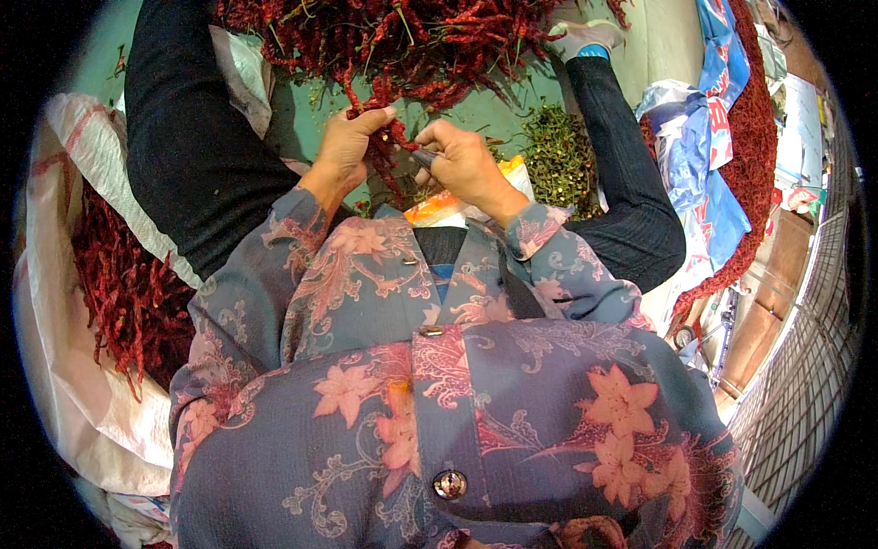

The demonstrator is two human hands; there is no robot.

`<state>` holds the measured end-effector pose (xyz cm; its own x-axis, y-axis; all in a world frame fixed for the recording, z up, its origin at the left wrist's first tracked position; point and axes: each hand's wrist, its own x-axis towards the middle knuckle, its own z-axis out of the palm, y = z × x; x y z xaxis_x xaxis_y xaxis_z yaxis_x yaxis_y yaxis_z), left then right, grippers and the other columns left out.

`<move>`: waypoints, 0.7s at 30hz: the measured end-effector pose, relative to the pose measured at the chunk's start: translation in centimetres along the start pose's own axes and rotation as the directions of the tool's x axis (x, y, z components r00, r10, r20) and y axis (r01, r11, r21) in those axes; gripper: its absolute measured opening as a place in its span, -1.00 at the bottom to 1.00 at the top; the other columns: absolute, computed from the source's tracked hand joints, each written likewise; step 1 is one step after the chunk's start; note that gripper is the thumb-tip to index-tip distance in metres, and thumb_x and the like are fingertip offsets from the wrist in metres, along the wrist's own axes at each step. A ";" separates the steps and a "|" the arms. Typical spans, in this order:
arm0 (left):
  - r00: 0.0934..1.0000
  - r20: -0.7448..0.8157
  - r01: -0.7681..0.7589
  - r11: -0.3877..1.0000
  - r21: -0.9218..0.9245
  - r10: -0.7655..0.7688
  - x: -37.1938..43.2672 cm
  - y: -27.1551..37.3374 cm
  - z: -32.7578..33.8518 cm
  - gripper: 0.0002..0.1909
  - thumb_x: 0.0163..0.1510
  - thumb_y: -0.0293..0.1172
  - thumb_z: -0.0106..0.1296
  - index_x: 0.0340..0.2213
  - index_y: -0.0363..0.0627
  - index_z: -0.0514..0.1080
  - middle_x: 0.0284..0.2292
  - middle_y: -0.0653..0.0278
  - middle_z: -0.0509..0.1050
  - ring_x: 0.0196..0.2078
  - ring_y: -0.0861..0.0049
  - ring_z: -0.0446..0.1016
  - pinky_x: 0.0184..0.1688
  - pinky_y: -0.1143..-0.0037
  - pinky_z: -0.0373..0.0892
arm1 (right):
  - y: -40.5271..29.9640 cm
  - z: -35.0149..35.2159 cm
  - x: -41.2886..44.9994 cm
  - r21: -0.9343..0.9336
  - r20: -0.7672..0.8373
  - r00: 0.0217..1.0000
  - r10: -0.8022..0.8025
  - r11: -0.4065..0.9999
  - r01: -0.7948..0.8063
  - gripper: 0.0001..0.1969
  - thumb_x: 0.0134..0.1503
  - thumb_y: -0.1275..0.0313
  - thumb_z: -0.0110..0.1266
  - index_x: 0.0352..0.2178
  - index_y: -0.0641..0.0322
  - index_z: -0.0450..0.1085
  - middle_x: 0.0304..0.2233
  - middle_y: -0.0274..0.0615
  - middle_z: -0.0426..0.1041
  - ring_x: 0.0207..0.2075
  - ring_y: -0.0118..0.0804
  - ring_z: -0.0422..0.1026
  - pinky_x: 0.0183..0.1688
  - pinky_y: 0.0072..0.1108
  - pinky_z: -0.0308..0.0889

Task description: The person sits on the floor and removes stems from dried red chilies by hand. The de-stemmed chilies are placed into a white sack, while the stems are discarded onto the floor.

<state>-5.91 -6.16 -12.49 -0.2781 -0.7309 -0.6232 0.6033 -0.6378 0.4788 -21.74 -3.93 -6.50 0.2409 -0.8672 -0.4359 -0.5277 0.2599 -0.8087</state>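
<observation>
A small bunch of dried red chillies [384,147] is pinched between the thumb and fingers of my left hand [341,147], with some hanging below it. My right hand [461,161], just to the right, grips a small dark grey tool [423,158]. Its kind is unclear because my fingers cover most of it. The fingertips of that hand touch or nearly touch one chilli of the bunch. Beyond both hands, a large heap of dried red chillies [411,41] lies on the green floor sheet [302,117].
A pile of green chilli stems [559,151] lies inside my right leg. An orange and white plastic packet [442,206] is below my hands. At left, a white woven sack [103,405] holds more chillies [130,288]. Blue and white plastic bags [699,151] and another chilli spread [754,158] are at right.
</observation>
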 end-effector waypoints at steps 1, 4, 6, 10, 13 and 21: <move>1.000 -0.008 0.001 1.000 -0.004 -0.001 -0.1 0.1 0.1 -0.90 -0.16 -0.48 0.03 -0.51 -0.16 0.34 -0.58 0.36 0.38 -0.59 0.62 0.36 -0.55 0.57 0.33 | 0.0 -0.1 0.0 -0.035 -0.006 1.000 -0.015 0.999 0.015 -0.81 -0.22 0.65 -0.18 -0.47 0.38 0.29 -0.62 -0.06 0.37 -0.61 -0.33 0.43 -0.55 -0.55 0.30; 1.000 -0.018 -0.022 1.000 0.004 0.022 0.2 -0.2 -0.3 -0.88 -0.13 -0.43 0.01 -0.48 -0.17 0.35 -0.59 0.31 0.41 -0.58 0.58 0.38 -0.53 0.55 0.34 | 0.0 -0.3 0.2 -0.073 -0.007 1.000 -0.020 0.997 0.019 -0.81 -0.22 0.65 -0.19 -0.48 0.39 0.29 -0.62 -0.06 0.37 -0.60 -0.32 0.43 -0.54 -0.55 0.30; 0.999 -0.016 -0.037 0.999 0.002 0.037 0.8 -0.5 -0.8 -0.88 -0.12 -0.43 0.00 -0.48 -0.18 0.34 -0.59 0.31 0.40 -0.58 0.56 0.38 -0.52 0.54 0.35 | -0.4 -0.4 0.1 -0.008 0.012 0.999 0.032 0.999 -0.032 -0.81 -0.22 0.65 -0.20 -0.48 0.39 0.30 -0.63 -0.07 0.37 -0.60 -0.33 0.43 -0.54 -0.56 0.30; 0.999 -0.020 -0.038 0.999 -0.006 0.038 0.7 -0.5 -0.7 -0.90 -0.10 -0.44 -0.02 -0.49 -0.19 0.33 -0.59 0.29 0.40 -0.57 0.53 0.39 -0.49 0.53 0.35 | 0.2 -0.2 0.0 0.036 0.002 1.000 -0.027 0.999 0.027 -0.82 -0.22 0.65 -0.22 -0.51 0.38 0.31 -0.64 -0.08 0.37 -0.63 -0.34 0.42 -0.55 -0.57 0.30; 0.999 0.008 -0.039 0.999 -0.034 0.039 0.7 -0.5 -0.6 -0.89 -0.10 -0.43 -0.03 -0.49 -0.20 0.32 -0.59 0.27 0.40 -0.57 0.51 0.39 -0.49 0.52 0.35 | 0.2 -0.2 -0.1 0.026 -0.002 0.998 -0.056 0.998 0.056 -0.82 -0.22 0.64 -0.23 -0.53 0.38 0.31 -0.65 -0.07 0.37 -0.65 -0.34 0.41 -0.56 -0.57 0.30; 0.989 -0.018 -0.145 0.989 0.043 0.146 -0.6 -0.1 0.3 -0.89 -0.12 -0.49 -0.02 -0.47 -0.20 0.33 -0.57 0.29 0.40 -0.54 0.55 0.39 -0.47 0.56 0.35 | -0.3 -0.4 0.0 -0.049 -0.013 0.999 0.037 0.998 -0.038 -0.82 -0.19 0.61 -0.24 -0.51 0.40 0.30 -0.67 -0.08 0.37 -0.68 -0.35 0.40 -0.61 -0.57 0.29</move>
<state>-6.03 -5.78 -11.95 -0.1739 -0.8116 -0.5577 0.6044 -0.5351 0.5903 -21.85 -4.13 -6.06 0.2104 -0.8624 -0.4604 -0.5758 0.2713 -0.7713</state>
